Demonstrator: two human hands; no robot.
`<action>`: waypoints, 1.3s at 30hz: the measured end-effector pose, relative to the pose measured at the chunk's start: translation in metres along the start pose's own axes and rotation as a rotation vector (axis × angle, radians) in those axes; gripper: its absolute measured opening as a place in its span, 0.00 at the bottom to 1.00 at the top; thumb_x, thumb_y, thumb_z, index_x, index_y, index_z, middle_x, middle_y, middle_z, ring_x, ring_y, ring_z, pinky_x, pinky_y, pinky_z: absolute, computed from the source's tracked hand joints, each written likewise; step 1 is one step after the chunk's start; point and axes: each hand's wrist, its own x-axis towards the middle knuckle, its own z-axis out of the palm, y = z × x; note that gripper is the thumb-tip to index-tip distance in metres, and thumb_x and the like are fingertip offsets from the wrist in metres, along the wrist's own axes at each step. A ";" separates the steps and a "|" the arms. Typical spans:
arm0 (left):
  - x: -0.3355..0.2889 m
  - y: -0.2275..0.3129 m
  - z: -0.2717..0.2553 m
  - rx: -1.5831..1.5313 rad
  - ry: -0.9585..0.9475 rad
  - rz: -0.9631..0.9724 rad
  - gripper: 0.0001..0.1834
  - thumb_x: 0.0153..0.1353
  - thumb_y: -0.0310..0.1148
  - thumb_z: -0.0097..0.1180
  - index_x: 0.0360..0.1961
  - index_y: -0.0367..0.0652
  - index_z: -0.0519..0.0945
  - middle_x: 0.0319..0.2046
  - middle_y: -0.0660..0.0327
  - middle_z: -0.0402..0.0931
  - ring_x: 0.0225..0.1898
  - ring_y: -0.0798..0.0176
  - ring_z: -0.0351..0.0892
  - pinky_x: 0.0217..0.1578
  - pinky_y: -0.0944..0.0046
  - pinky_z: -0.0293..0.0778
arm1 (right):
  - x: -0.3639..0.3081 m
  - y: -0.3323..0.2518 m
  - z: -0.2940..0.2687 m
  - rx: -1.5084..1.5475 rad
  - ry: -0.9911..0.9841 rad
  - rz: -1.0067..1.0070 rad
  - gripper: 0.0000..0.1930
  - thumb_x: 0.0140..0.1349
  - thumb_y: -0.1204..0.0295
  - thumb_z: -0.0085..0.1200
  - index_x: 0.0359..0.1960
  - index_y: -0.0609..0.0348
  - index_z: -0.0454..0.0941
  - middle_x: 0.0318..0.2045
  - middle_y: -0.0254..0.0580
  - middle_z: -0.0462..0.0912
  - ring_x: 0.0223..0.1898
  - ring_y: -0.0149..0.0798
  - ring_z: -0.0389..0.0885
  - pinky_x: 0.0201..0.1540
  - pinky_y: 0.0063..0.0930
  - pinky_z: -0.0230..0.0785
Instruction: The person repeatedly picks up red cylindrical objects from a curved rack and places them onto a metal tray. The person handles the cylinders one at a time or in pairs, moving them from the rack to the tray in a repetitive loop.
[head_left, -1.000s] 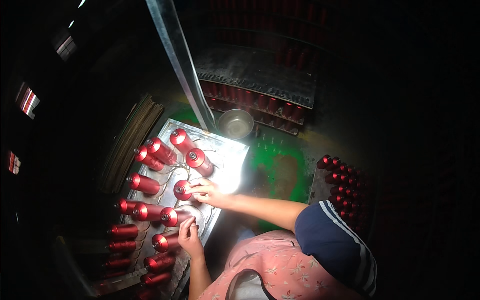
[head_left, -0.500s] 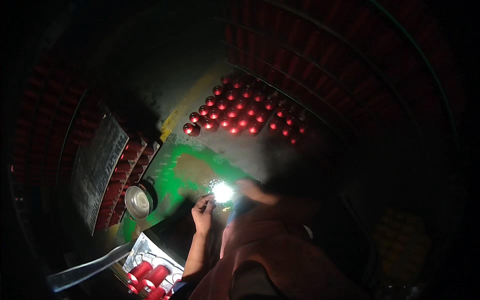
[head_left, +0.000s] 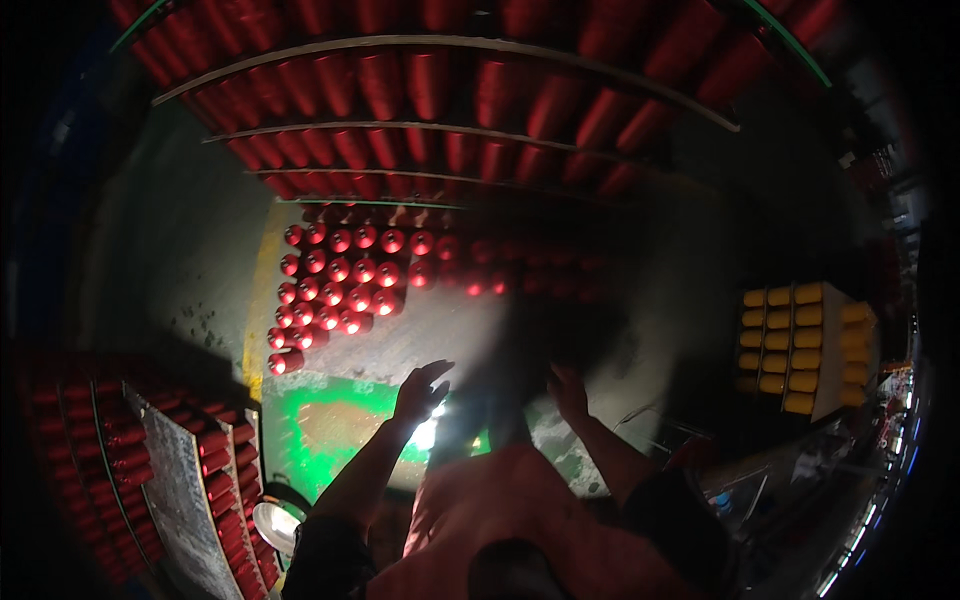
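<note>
My left hand [head_left: 416,392] reaches forward over the floor with its fingers stretched and apart, and I see nothing held in it. Just below it a very bright light [head_left: 427,432] glares, and its source cannot be made out. To the right, my right hand [head_left: 568,392] is raised, also with fingers extended and nothing visible in them. Neither hand touches anything I can see. Ahead and to the left, rows of red cylinders with shiny domed tops [head_left: 338,268] stand upright on the floor, the nearest one apart from my left hand.
Racks of red cylinders [head_left: 420,85] span the far side. At lower left are a grey panel [head_left: 180,470], stacked red cylinders [head_left: 225,490] and a round metal pan [head_left: 277,522]. Stacked yellow cylinders [head_left: 775,345] stand at right. Green paint [head_left: 300,440] marks the floor.
My view has swung to the right and up, showing the racks and yellow stack. My hands have moved apart and forward, away from the bright light. The left fingers have uncurled.
</note>
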 end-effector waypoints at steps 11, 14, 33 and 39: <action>0.230 -0.080 0.190 0.210 -0.045 0.197 0.36 0.53 0.36 0.61 0.66 0.55 0.67 0.72 0.44 0.46 0.69 0.41 0.54 0.66 0.52 0.59 | 0.153 0.186 0.033 -0.380 0.168 0.110 0.37 0.55 0.62 0.62 0.68 0.45 0.62 0.67 0.66 0.56 0.61 0.65 0.63 0.62 0.52 0.58; 0.296 -0.118 0.245 -0.652 0.011 0.158 0.32 0.55 0.40 0.61 0.63 0.52 0.70 0.69 0.45 0.51 0.69 0.43 0.55 0.65 0.50 0.60 | 0.207 0.228 0.054 -0.428 0.217 0.119 0.39 0.54 0.61 0.63 0.68 0.44 0.61 0.67 0.68 0.54 0.61 0.68 0.60 0.62 0.57 0.55; 0.278 -0.108 0.251 -0.060 0.171 0.081 0.15 0.57 0.36 0.61 0.44 0.43 0.78 0.43 0.52 0.73 0.45 0.46 0.73 0.45 0.52 0.72 | 0.203 0.254 0.070 -0.149 0.576 -0.058 0.27 0.53 0.70 0.62 0.58 0.52 0.74 0.53 0.51 0.71 0.54 0.54 0.70 0.59 0.44 0.64; 0.113 -0.070 0.163 0.033 0.157 0.168 0.30 0.42 0.28 0.71 0.49 0.66 0.82 0.54 0.55 0.69 0.51 0.45 0.72 0.49 0.54 0.76 | 0.084 0.168 0.011 -0.012 0.286 -0.007 0.27 0.49 0.74 0.61 0.56 0.56 0.75 0.51 0.51 0.71 0.52 0.52 0.71 0.56 0.42 0.65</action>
